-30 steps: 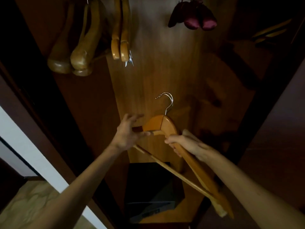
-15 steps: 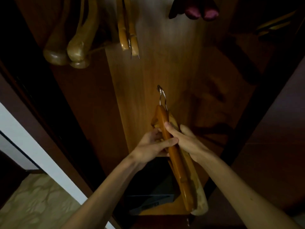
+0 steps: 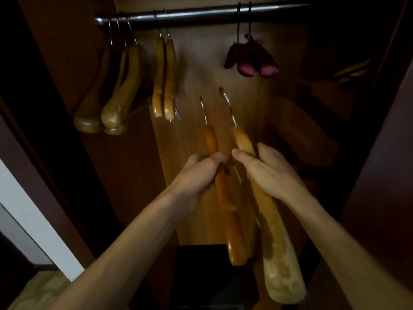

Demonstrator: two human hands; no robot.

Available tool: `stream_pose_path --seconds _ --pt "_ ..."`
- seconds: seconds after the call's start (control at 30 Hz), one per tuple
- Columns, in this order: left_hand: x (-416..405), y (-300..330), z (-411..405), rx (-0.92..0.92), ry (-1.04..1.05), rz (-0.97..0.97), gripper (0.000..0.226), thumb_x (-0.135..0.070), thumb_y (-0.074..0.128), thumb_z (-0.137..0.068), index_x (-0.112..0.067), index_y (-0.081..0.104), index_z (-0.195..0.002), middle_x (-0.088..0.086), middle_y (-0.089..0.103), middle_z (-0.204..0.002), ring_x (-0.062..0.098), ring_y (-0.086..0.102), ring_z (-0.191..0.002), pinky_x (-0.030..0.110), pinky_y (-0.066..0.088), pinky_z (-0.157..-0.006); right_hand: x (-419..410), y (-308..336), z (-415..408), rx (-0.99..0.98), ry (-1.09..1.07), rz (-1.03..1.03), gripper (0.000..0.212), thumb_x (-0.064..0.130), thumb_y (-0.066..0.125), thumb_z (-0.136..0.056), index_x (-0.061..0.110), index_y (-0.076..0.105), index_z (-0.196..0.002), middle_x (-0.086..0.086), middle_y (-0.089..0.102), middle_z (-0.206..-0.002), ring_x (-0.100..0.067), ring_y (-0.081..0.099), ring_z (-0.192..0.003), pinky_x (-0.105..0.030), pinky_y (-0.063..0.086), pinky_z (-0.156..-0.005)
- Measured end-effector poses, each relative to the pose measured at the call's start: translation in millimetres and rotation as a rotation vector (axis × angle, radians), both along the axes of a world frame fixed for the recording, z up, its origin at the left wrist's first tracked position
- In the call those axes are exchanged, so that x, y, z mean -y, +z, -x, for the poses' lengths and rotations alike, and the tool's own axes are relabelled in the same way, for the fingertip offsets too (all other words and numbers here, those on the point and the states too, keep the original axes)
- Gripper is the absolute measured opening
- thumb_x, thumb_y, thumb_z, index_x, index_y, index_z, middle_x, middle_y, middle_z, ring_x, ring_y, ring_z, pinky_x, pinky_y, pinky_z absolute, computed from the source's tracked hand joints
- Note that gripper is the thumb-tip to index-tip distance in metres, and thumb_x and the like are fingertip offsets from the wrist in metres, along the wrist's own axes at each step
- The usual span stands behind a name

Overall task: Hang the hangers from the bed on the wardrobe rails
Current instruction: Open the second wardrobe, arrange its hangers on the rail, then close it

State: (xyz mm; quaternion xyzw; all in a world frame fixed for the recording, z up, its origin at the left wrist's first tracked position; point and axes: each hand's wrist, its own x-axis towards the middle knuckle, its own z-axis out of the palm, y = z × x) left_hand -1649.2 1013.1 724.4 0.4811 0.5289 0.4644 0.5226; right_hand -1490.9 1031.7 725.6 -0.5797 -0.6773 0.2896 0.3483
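Two wooden hangers in hand, one orange and one pale. Up on the single rail: three chunky ones, two slim ones, two padded pink ones.

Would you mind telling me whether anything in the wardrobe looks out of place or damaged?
Nothing stands out. The hangers on the rail hang straight, and the two hangers in the left hand and right hand look intact.

The rail is bare between the pair of wooden hangers at centre-left and the padded purple hangers at right; three more wooden hangers crowd its left end
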Motion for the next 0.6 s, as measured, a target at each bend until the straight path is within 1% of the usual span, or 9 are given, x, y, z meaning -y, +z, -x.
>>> stream_pose_path --seconds 0.07,0.1,0.2,0.3,0.37,0.4,0.47,0.5,0.6 --pt "-10 28 0 0.010 0.044 -0.055 0.051 -0.031 0.069 -0.092 -0.004 0.053 -0.132 0.002 0.073 -0.074 0.003 0.067 -0.055 0.019 0.052 -0.053 -2 29 2 0.001 0.008 -0.084 0.034 0.058 0.047 -0.097 0.026 0.053 -0.107 0.009 0.054 -0.093 -0.008 0.051 -0.080 -0.027 0.039 -0.066" --pt "-17 42 1 0.004 0.059 -0.084 0.053 -0.028 0.069 -0.091 -0.002 0.051 -0.134 0.002 0.074 -0.073 0.004 0.067 -0.053 0.019 0.052 -0.052 -4 42 3 0.001 0.017 -0.112 0.033 0.056 0.047 -0.097 0.025 0.054 -0.103 0.008 0.056 -0.093 -0.009 0.052 -0.080 -0.027 0.039 -0.065" --pt "-36 84 11 -0.066 0.123 -0.170 0.053 -0.027 0.069 -0.090 -0.003 0.053 -0.134 0.001 0.075 -0.073 0.006 0.068 -0.055 0.025 0.053 -0.058 -12 79 14 0.008 0.032 -0.171 0.033 0.053 0.048 -0.095 0.022 0.059 -0.096 0.006 0.057 -0.089 -0.017 0.057 -0.086 -0.031 0.041 -0.068" --pt "-54 117 22 -0.092 0.178 -0.224 0.040 -0.023 0.069 -0.090 -0.003 0.060 -0.123 0.002 0.070 -0.069 0.007 0.066 -0.052 0.021 0.052 -0.050 -25 110 29 0.008 0.066 -0.196 0.035 0.052 0.048 -0.095 0.020 0.063 -0.094 0.002 0.058 -0.084 -0.021 0.060 -0.087 -0.030 0.042 -0.067" --pt "-66 138 28 -0.102 0.175 -0.224 0.022 -0.022 0.067 -0.092 -0.007 0.064 -0.109 0.001 0.063 -0.067 0.008 0.061 -0.052 0.019 0.050 -0.045 -35 130 42 0.053 0.086 -0.212 0.031 0.049 0.048 -0.098 0.020 0.060 -0.098 0.001 0.058 -0.089 -0.020 0.057 -0.083 -0.028 0.038 -0.063" --pt "-72 148 32 -0.093 0.170 -0.216 0.017 -0.022 0.066 -0.093 -0.011 0.064 -0.105 0.001 0.061 -0.067 0.008 0.059 -0.053 0.018 0.049 -0.044 -41 139 48 0.077 0.089 -0.226 0.031 0.047 0.048 -0.099 0.021 0.062 -0.107 -0.002 0.060 -0.098 -0.022 0.058 -0.089 -0.028 0.039 -0.065" --pt "-89 164 39 -0.082 0.156 -0.191 0.014 -0.024 0.066 -0.093 -0.015 0.063 -0.104 0.001 0.058 -0.070 0.009 0.056 -0.056 0.017 0.048 -0.044 -56 157 60 0.085 0.067 -0.249 0.043 0.045 0.048 -0.099 0.016 0.061 -0.129 -0.009 0.061 -0.122 -0.028 0.058 -0.115 -0.029 0.042 -0.080" --pt "-97 171 42 -0.087 0.150 -0.185 0.013 -0.025 0.065 -0.095 -0.016 0.063 -0.103 0.001 0.057 -0.071 0.010 0.055 -0.057 0.017 0.048 -0.044 -64 164 65 0.080 0.049 -0.258 0.047 0.044 0.048 -0.100 0.013 0.058 -0.133 -0.011 0.060 -0.131 -0.029 0.056 -0.121 -0.031 0.043 -0.086" --pt "-117 184 46 -0.064 0.126 -0.194 0.013 -0.028 0.058 -0.100 -0.015 0.061 -0.099 0.002 0.056 -0.071 0.009 0.056 -0.052 0.018 0.048 -0.041 -92 182 80 0.028 0.003 -0.249 0.046 0.041 0.048 -0.099 0.013 0.058 -0.134 -0.012 0.058 -0.135 -0.030 0.056 -0.122 -0.034 0.047 -0.096"
